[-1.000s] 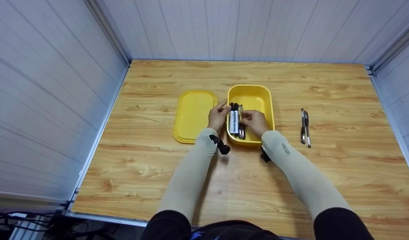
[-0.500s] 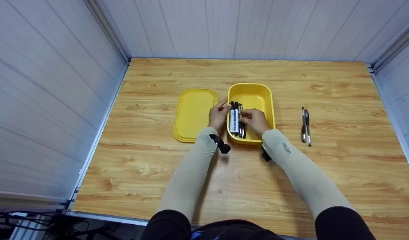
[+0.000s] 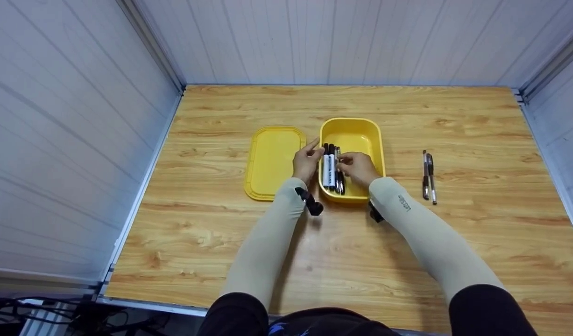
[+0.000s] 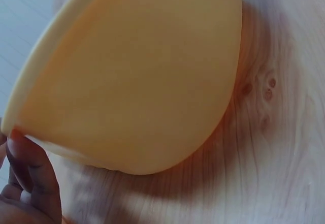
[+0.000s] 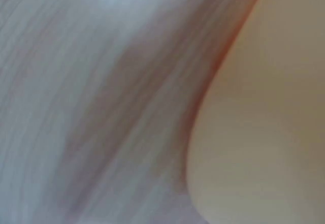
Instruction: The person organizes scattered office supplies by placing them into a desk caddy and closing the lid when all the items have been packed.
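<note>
A yellow plastic box (image 3: 353, 135) stands on the table, its outer wall filling much of both wrist views. Two white markers (image 3: 328, 171) with black caps lie side by side along its left wall, and slim pens (image 3: 340, 185) lie to their right. My left hand (image 3: 306, 163) grips the box's left rim; the left wrist view shows its fingers (image 4: 41, 176) at that rim. Reaching inside, my right hand (image 3: 359, 169) pinches at a slim pen with thumb and forefinger, partly covering it. No part of this hand shows in the right wrist view.
Left of the box lies a flat yellow lid (image 3: 274, 163). Two more pens (image 3: 428, 177) lie on the wooden table (image 3: 197, 242) to the right. White panels (image 3: 277, 42) wall the table at the back and sides.
The right forearm has shifted slightly to the right, while the fingers stay at the pens. The left hand still holds the rim. Box, lid and loose pens keep their places.
</note>
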`<state>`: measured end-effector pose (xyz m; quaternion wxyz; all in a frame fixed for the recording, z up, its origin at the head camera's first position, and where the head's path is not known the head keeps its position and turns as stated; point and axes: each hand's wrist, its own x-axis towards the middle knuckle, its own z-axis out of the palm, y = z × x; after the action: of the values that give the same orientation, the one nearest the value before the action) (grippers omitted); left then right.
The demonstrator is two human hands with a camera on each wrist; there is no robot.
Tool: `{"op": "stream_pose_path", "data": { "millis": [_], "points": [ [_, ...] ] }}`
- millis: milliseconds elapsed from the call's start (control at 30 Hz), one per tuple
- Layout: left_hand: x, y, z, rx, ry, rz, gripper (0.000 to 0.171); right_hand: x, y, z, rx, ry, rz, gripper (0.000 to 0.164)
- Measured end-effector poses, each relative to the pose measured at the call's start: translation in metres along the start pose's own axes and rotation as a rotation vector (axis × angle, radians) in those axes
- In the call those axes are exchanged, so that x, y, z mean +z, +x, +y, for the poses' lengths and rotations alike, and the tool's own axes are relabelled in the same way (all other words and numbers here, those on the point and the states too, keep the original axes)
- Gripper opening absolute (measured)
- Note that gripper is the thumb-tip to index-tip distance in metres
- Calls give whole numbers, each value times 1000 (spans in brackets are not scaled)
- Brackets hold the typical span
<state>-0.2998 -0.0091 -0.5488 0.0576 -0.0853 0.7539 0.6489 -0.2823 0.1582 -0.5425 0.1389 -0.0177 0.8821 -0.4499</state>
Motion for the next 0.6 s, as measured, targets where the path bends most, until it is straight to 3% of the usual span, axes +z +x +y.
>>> {"op": "stream_pose_path", "data": {
  "millis": [167,367,600],
  "points": [
    [0,0,0,7,14,11,41,-7,-3,-2,1,-25,15,38],
    [1,2,-2,19,16,10,41,-18,-3,-2,-80,-76,114,36],
    [1,3,-2,16,15,1,41,-35,-6,-5,-95,-52,176,35]
  ]
}}
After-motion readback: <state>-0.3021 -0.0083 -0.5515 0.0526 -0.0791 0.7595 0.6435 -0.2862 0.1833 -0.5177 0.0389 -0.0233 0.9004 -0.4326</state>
